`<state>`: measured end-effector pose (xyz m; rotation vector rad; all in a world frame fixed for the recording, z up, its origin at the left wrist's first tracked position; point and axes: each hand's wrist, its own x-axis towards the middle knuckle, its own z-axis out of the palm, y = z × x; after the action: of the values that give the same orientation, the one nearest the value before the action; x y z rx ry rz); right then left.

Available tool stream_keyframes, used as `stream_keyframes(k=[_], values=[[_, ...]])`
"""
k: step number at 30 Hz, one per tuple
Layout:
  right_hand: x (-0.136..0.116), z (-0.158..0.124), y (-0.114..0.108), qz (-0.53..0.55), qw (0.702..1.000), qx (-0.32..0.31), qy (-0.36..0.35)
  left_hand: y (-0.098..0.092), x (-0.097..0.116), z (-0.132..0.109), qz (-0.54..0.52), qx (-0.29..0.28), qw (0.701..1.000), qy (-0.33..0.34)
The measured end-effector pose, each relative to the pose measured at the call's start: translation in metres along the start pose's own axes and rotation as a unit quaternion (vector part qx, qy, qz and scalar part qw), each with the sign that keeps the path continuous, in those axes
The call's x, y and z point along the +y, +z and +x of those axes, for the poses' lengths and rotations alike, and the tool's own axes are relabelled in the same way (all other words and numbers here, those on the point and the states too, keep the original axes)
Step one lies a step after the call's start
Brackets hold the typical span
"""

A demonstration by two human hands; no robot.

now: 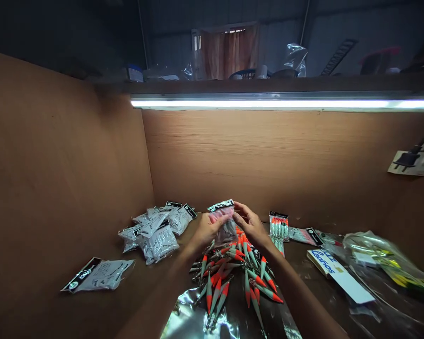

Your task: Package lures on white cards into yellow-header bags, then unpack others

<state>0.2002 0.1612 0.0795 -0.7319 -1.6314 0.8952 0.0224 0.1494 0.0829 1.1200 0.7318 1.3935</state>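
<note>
A clear plastic packet (226, 228) with a black-and-white printed header is held up between my two hands. My left hand (209, 230) grips its left side, thumb across the front. On the other side, my right hand (250, 226) pinches the packet's right edge near the header. The packet's contents are blurred behind the plastic. Just below and behind my hands lies a loose pile of spindle-shaped, orange-and-pale-green fishing lures (217, 294) with metal ends. Part of that pile rests on a shiny clear plastic sheet (187, 315).
Several white-looking packets (159, 240) are heaped at the left, with a single packet (99, 275) nearer. Packed lures (279, 226) stand at the back right. A handwritten card (353, 282) and a large clear bag (385, 259) lie right. Wooden walls (233, 155) enclose the bench.
</note>
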Motion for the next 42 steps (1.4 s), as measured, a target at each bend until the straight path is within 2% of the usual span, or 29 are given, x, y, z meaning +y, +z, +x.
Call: stream_keyframes(k=[2,4,8,11,16,23,26,30,35,40,42], values=[[-0.003,0.005,0.005,0.024,1.000,0.000,0.008,0.010,0.003,-0.007,0.077,-0.040,0.996,0.032],[-0.009,0.012,0.004,0.037,0.999,0.036,0.011,0.009,0.005,-0.007,0.130,-0.052,0.987,0.073],[-0.015,0.029,-0.001,0.038,0.983,0.179,-0.026,-0.017,0.004,0.008,0.175,-0.026,0.979,0.099],[-0.006,0.040,0.002,0.042,0.975,0.215,-0.026,-0.036,0.002,0.018,0.196,0.020,0.975,0.101],[0.009,0.055,0.004,0.083,0.974,0.209,-0.014,-0.042,-0.001,0.025,0.240,0.009,0.965,0.104],[-0.007,0.057,-0.013,0.137,0.972,0.193,-0.007,-0.040,-0.001,0.026,0.277,0.005,0.954,0.112],[-0.007,0.053,-0.006,0.119,0.972,0.202,-0.026,-0.041,0.000,0.026,0.275,0.020,0.954,0.119],[0.003,0.055,0.009,0.089,0.977,0.191,-0.014,-0.039,-0.002,0.027,0.273,0.040,0.954,0.118],[0.003,0.057,0.009,0.130,0.969,0.204,-0.043,-0.036,0.000,0.024,0.287,0.035,0.950,0.115],[0.004,0.047,0.021,0.151,0.976,0.156,-0.007,-0.039,0.004,0.024,0.282,0.042,0.951,0.123],[0.001,0.048,0.025,0.195,0.969,0.153,-0.008,-0.040,0.003,0.023,0.294,0.037,0.948,0.117]])
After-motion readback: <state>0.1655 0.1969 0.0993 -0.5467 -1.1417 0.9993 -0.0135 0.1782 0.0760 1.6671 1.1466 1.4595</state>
